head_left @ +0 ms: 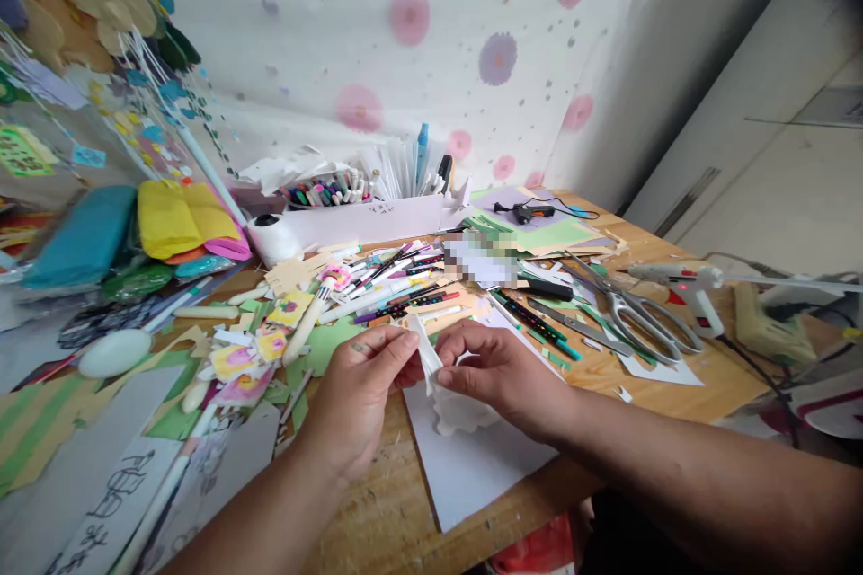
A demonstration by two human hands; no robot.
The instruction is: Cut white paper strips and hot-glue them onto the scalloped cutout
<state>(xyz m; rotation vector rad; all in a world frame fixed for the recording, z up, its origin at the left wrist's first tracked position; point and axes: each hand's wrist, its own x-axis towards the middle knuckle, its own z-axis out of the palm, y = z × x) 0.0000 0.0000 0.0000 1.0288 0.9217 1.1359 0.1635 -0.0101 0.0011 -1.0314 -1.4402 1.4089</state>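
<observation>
My left hand (364, 382) pinches one end of a thin, soft white piece with a wavy edge (465, 411), perhaps paper or clay. My right hand (495, 368) grips the same piece a little lower, thumb and fingers closed on it. A narrow folded strip of it stands up between the two hands, and the wider ruffled part hangs beneath my right hand. Both hands are above a pale sheet of paper (472, 485) at the table's front edge. Part of the piece is hidden behind my fingers.
Pens (404, 287), paper scraps and steel scissors (640, 314) cover the wooden table (715, 386). A white glue gun (688, 287) with a cord lies at the right, a black one (529, 212) at the back. Painted paper flowers on sticks (246, 359) lie at the left.
</observation>
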